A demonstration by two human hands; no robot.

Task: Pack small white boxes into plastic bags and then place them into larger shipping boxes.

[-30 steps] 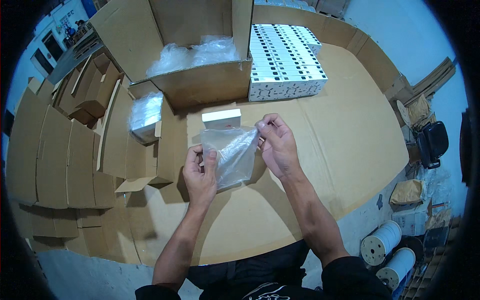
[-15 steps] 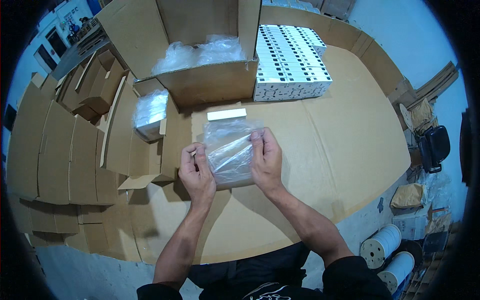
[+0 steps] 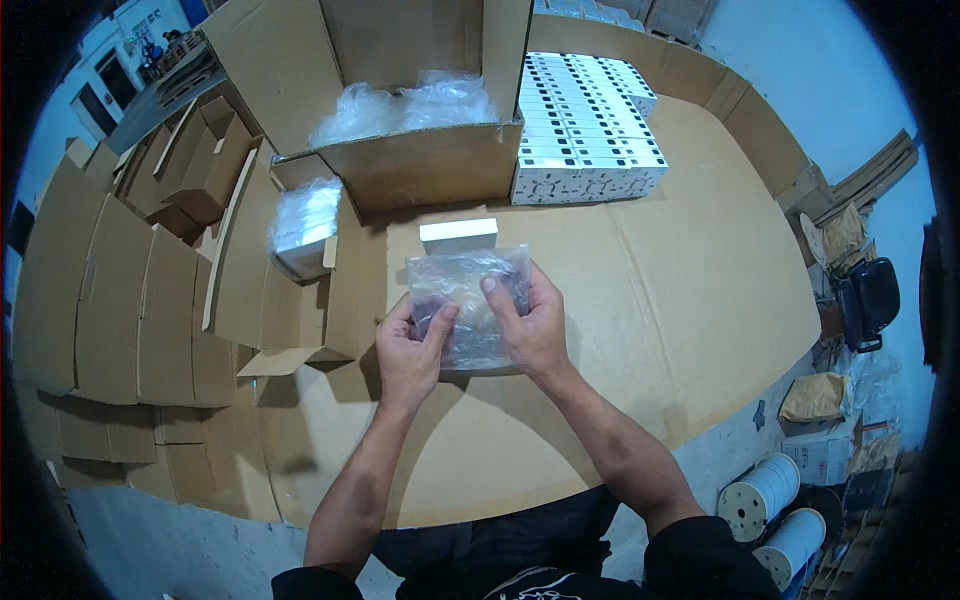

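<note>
A clear plastic bag, crinkled and shiny, is held up in front of me over the cardboard-covered table. My left hand grips its left side, thumb on the front and fingers behind. On the right side my right hand pinches it in the same way, the thumb pressed near the middle. My fingers show dimly through the plastic. Just beyond the bag's upper edge lies a small white box, apart from both hands; its near part is hidden by the bag.
A tall open carton holds a heap of clear plastic bags. Right of it stand stacked white boxes. At left, a smaller open carton contains plastic-wrapped boxes. A cardboard rim curves round the table's far right.
Both hands have moved closer together on the bag, thumbs shifting inward. Its plastic looks more crumpled, and my fingers now show behind it. More of the white box's front is visible.
</note>
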